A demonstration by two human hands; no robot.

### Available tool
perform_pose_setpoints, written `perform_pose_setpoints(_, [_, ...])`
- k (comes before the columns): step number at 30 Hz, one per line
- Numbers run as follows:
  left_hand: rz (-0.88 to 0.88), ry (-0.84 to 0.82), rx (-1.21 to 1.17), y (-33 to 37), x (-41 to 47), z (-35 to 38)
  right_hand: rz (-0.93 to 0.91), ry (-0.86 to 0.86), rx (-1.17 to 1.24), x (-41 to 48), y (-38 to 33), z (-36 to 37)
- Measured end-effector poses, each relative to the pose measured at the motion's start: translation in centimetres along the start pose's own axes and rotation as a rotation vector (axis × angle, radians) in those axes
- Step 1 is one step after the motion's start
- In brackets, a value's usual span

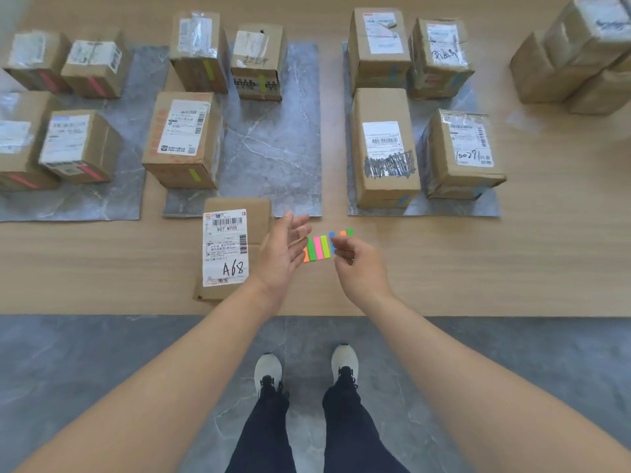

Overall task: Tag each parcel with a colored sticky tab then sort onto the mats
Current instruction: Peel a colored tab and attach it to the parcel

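Your left hand (280, 254) is spread wide, palm turned inward, holding nothing. It hovers just beside the brown cardboard parcel with the white label marked A68 (235, 247), which lies flat on the wooden counter (512, 261) to that hand's left. Your right hand (358, 268) is curled, with thumb and forefinger drawn together at the blue strip (332, 237) of the fanned pad of neon sticky tabs (317, 248) lying between your two hands. You cannot tell whether it grips the strip yet.

The step in hand looks like picking a tab for the A68 parcel, which shows no tab. Next, you need to peel off one strip cleanly, press it onto the parcel's side, then carry the parcel to the matching mat.

Beyond your hands lie three grey marbled mats. The left mat (129, 131) holds parcels with pink-red tabs, the middle mat (273, 148) yellow-green ones, and the right mat (454, 206) blue ones. Far to the right of your right hand is a stack of brown boxes (580, 56) off the mats. Grey marbled floor (102, 370) lies below the counter's edge.
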State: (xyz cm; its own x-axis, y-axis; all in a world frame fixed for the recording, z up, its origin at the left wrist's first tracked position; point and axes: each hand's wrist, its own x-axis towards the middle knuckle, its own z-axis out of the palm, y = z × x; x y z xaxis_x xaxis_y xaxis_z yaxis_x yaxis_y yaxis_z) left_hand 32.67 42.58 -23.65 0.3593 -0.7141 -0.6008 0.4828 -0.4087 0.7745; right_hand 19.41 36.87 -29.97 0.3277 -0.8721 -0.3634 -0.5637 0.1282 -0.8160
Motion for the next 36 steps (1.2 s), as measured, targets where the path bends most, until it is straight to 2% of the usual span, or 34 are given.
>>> perform_pose_setpoints(3, [-0.013,0.041,-0.007,-1.2,0.8,1.2,-0.054,-0.052,-0.056,1.4,1.0,-0.3])
perform_pose_setpoints(9, [0.013,0.175,0.094,-3.7,2.5,2.8,-0.265,-0.095,-0.327,4.7,2.9,-0.9])
perform_pose_setpoints(13, [-0.031,0.223,0.045,-5.1,3.6,3.2,-0.331,-0.163,-0.427,6.8,3.2,-0.9])
perform_pose_setpoints(18, [-0.038,0.244,0.010,-6.1,4.6,3.4,-0.304,-0.192,-0.472,7.8,3.9,-0.8])
perform_pose_setpoints(23, [-0.049,0.211,0.090,-6.0,4.8,3.1,-0.290,-0.209,-0.477,8.5,3.5,-1.2])
perform_pose_setpoints(25, [-0.013,0.167,0.217,-6.4,5.1,2.6,-0.283,-0.204,-0.454,8.9,3.4,-1.4])
perform_pose_setpoints(27, [0.096,0.114,0.498,-6.9,5.2,2.0,-0.275,-0.202,-0.450,9.2,3.3,-1.5])
perform_pose_setpoints(29, [0.281,0.147,0.837,-7.2,5.1,1.6,-0.263,-0.223,-0.475,9.5,3.0,-1.7])
perform_pose_setpoints(31, [0.427,0.109,1.113,-7.7,5.1,1.3,-0.263,-0.249,-0.510,9.8,2.8,-1.9])
perform_pose_setpoints(33, [0.450,0.060,1.281,-8.1,5.0,0.9,-0.294,-0.273,-0.554,9.8,2.6,-2.1])
perform_pose_setpoints(36, [0.450,0.020,1.406,-8.5,4.9,0.8,-0.390,-0.304,-0.632,9.7,2.7,-2.5])
